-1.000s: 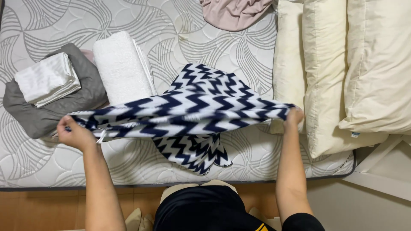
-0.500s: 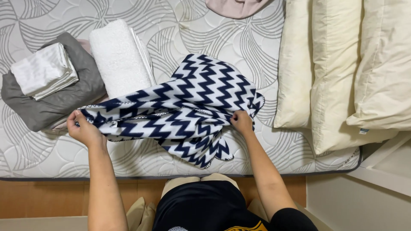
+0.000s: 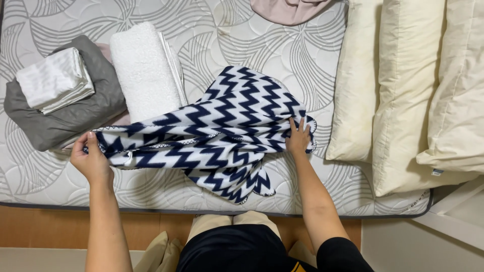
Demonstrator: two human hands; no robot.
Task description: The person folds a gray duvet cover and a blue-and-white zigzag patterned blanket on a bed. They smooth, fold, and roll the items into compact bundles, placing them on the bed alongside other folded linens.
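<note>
fleece blanket (image 3: pixel 212 136), navy-white zigzag, lies bunched on the mattress (image 3: pixel 252 45); our left hand (image 3: pixel 91 158) pinches its left edge, right hand (image 3: pixel 298 138) grips the right edge. we judge it light, soft, floppy; hold by the hemmed corners

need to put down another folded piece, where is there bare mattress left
Bare mattress lies above the chevron blanket, between the white towel and cream pillows. The left side is crowded by the grey pile; hands grip the blanket.
</note>
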